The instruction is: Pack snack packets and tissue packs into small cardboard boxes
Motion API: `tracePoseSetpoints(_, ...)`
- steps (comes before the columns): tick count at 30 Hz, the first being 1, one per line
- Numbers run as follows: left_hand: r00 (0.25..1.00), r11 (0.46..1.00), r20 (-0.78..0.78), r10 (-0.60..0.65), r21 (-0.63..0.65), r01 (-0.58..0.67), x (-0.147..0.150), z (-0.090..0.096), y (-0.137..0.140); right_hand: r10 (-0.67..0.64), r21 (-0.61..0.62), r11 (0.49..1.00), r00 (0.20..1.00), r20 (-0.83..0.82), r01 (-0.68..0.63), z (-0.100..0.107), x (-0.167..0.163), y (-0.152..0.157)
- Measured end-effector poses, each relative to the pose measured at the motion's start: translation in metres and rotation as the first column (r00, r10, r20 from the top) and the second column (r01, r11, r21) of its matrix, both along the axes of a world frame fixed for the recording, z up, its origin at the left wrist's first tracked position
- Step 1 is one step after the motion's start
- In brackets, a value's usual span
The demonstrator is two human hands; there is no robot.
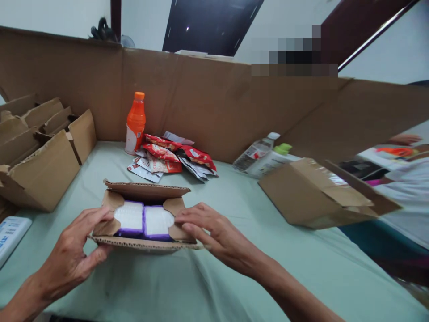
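A small cardboard box (147, 242) stands on the green cloth in front of me with its top open. Inside, side by side, are two white packs with purple edges, the left pack (131, 215) and the right pack (156, 221). My left hand (75, 250) grips the box's left end, fingers on the short flap and thumb against the front wall. At the opposite end, my right hand (217, 232) holds the right short flap between fingers and thumb. The long back flap (147, 190) stands up behind the packs.
Behind the box are an orange bottle (136, 123) and a pile of red and silver packets (174, 154). Divided cartons (47, 174) stand left, above a white device (13, 237). Rightward lie a clear bottle (256, 150) and another carton (301, 194). A person's sleeve (405, 197) shows far right.
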State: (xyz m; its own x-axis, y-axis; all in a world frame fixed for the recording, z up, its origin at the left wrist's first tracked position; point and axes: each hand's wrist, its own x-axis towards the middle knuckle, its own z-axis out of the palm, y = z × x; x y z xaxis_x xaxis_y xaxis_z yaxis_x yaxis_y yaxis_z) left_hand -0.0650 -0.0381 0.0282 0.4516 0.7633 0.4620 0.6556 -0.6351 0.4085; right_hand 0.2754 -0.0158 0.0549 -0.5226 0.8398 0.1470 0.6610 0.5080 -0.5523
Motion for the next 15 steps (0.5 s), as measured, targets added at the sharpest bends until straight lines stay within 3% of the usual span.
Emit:
tracePoseSetpoints(3, 0.989, 0.989, 0.038, 0.142, 0.022, -0.143, 0.007, -0.004, 0.001, -0.072, -0.056, 0.996, 0.995, -0.064, 0.069, 0.004, 0.008, -0.002)
tracePoseSetpoints(8, 0.970, 0.957, 0.021, 0.241, 0.159, -0.242, 0.021, -0.008, 0.002, -0.131, 0.227, 0.961, 0.984, -0.122, 0.157, 0.014, 0.016, 0.012)
tracePoseSetpoints(11, 0.956, 0.940, 0.026, 0.291, 0.177, -0.291, 0.025, -0.013, 0.004, -0.015, 0.276, 0.961, 1.000, -0.002, 0.015, 0.003, 0.009, 0.024)
tracePoseSetpoints(15, 0.972, 0.965, -0.006, 0.235, 0.117, -0.233, 0.019, -0.027, 0.007, 0.177, 0.133, 0.968, 0.956, 0.236, -0.212, -0.019, 0.000, 0.023)
